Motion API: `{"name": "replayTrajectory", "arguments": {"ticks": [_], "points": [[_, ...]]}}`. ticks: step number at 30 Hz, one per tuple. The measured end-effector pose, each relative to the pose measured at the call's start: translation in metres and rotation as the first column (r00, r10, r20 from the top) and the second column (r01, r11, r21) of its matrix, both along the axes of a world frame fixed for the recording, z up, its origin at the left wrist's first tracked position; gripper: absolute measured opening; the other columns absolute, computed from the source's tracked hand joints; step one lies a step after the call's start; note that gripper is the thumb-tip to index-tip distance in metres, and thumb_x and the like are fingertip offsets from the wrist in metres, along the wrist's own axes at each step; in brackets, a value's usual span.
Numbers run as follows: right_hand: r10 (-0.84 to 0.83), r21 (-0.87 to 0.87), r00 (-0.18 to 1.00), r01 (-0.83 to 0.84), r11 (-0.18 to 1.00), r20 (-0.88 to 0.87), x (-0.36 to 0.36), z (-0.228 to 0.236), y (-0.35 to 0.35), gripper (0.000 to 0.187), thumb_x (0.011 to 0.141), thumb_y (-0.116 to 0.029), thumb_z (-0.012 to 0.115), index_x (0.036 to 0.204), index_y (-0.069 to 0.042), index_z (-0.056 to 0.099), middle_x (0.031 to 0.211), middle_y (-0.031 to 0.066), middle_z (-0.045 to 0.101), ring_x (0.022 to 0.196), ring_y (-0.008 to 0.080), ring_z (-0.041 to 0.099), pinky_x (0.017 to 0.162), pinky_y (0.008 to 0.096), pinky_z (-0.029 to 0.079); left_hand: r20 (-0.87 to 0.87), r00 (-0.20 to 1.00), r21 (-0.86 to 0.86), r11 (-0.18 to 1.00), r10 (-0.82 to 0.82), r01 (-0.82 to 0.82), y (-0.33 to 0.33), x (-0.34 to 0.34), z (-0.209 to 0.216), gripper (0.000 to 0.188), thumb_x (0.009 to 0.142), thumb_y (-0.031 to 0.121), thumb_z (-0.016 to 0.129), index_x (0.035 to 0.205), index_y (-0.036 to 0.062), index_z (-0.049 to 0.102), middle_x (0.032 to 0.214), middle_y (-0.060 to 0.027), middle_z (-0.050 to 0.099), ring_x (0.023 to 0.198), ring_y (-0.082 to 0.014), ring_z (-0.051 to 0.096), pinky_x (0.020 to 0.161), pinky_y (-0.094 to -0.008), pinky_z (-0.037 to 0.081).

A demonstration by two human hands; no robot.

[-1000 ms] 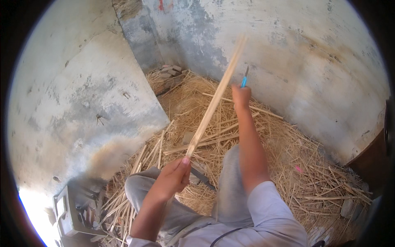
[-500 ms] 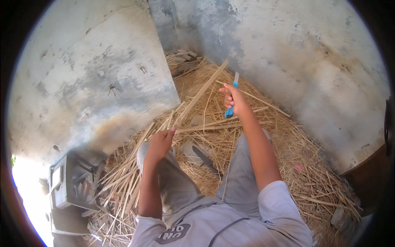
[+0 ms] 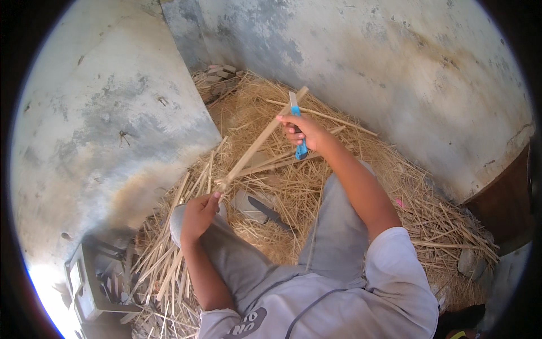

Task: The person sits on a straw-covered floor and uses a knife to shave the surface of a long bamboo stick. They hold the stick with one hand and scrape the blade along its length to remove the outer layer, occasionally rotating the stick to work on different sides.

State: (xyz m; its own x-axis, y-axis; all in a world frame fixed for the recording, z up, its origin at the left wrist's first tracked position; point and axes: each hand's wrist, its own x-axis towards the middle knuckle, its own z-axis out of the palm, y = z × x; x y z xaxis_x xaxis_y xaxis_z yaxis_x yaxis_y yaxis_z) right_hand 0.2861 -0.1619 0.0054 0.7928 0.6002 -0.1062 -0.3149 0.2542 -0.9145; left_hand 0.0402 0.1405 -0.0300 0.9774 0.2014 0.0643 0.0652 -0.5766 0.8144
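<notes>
My left hand (image 3: 199, 214) pinches the near end of a long pale wooden strip (image 3: 258, 143) that slants up and to the right. My right hand (image 3: 305, 133) grips a blue-handled utility knife (image 3: 298, 127) with its blade pointing up, set against the strip near its far end. Both hands are over my knees, which are in grey trousers, above a floor thick with straw-like shavings (image 3: 361, 169).
A big blade with a dark handle (image 3: 265, 208) lies on the shavings between my knees. More pale strips (image 3: 169, 265) are piled at my left. A grey box with tools (image 3: 93, 277) stands at the lower left. Bare concrete walls (image 3: 113, 113) close in left and behind.
The strip has come down from steeply raised to a lower slant. My right hand with the knife has drawn back toward me along it, and my left hand has dropped near my knee.
</notes>
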Motion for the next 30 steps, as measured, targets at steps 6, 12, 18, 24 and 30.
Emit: {"name": "replayTrajectory", "arguments": {"ticks": [6,12,18,24,30], "points": [[-0.179,-0.087,0.972,0.193,0.977,0.151,-0.01,0.005,0.006,0.035,0.087,-0.024,0.079,0.073,-0.015,0.047,0.055,-0.0053,0.046,0.039,0.0033,0.035,0.036,0.0226,0.026,0.025,0.997,-0.131,0.989,0.074,-0.07,-0.006,-0.009,0.019,0.046,0.103,0.037,0.056,0.074,0.0013,0.061,0.062,0.0048,0.046,0.061,-0.0063,0.04,0.056,-0.0263,0.034],[-0.215,0.031,0.971,0.213,0.976,0.1,-0.01,0.008,0.008,0.026,0.088,-0.028,0.075,0.092,-0.006,0.062,0.061,-0.0015,0.052,0.04,0.0034,0.035,0.038,0.0225,0.027,0.013,0.999,-0.156,0.987,-0.03,0.032,-0.003,-0.014,0.022,0.044,0.104,0.034,0.055,0.072,0.0042,0.056,0.063,0.0067,0.042,0.061,-0.0052,0.036,0.055,-0.0256,0.031],[-0.205,0.213,0.978,0.208,0.955,-0.036,-0.003,0.008,0.0,0.04,0.087,-0.038,0.074,0.106,-0.004,0.065,0.078,0.0038,0.061,0.042,0.0028,0.033,0.04,0.0227,0.03,0.018,0.999,-0.203,0.978,-0.038,0.041,0.001,-0.014,0.017,0.043,0.103,0.034,0.056,0.072,0.0042,0.057,0.063,0.0064,0.043,0.061,-0.0051,0.038,0.055,-0.0254,0.032],[-0.377,0.199,0.926,0.364,0.91,0.03,-0.001,0.015,-0.004,0.035,0.087,-0.033,0.077,0.103,-0.005,0.064,0.088,0.0076,0.066,0.043,0.0026,0.034,0.04,0.023,0.032,0.015,0.999,-0.111,0.993,-0.029,0.03,-0.005,-0.015,0.019,0.048,0.102,0.038,0.058,0.069,0.0023,0.06,0.06,0.005,0.045,0.059,-0.0058,0.041,0.055,-0.0267,0.033],[-0.469,0.082,0.87,0.462,0.883,0.151,0.006,0.009,-0.01,0.023,0.091,-0.026,0.075,0.092,-0.005,0.067,0.078,0.0041,0.065,0.043,0.0047,0.037,0.04,0.024,0.032,-0.008,0.999,-0.131,0.991,-0.039,0.037,-0.002,-0.011,0.014,0.05,0.101,0.041,0.058,0.068,0.0027,0.06,0.059,0.005,0.044,0.058,-0.0065,0.041,0.054,-0.0269,0.033]]}}
